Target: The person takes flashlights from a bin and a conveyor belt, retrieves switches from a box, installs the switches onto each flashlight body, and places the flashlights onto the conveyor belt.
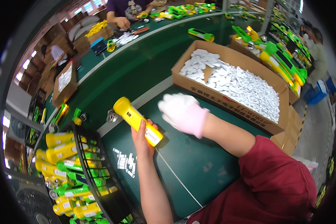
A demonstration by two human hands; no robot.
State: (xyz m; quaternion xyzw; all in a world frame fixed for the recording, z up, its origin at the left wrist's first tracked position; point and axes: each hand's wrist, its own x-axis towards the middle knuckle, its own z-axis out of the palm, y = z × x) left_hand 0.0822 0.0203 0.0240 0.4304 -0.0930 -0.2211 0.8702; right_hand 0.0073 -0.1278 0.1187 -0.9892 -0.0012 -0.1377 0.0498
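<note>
My bare left hand (pixel 140 140) is wrapped round a yellow flashlight body (pixel 132 115), its wide end tilted up to the far left. The body carries a small dark switch slot and a white label near its lower end. My right hand (pixel 181 112), in a white glove with a pink cuff, hovers over the green worktable (pixel 190 160), apart from the flashlight. Its fingers are blurred and partly turned under, so whether it holds anything is hidden. Small white strips (pixel 125 162) lie on the table left of my left forearm. A silvery reflector piece (pixel 112 115) rests beside the flashlight's wide end.
At the right stands a cardboard box (pixel 227 99) full of small white pieces. A black basket (pixel 86 164) on the left holds yellow and green flashlights. Beyond a green belt (pixel 138 71) with one green-yellow flashlight (pixel 201 34), a co-worker (pixel 127 11) handles parts. More flashlights (pixel 280 61) fill another box.
</note>
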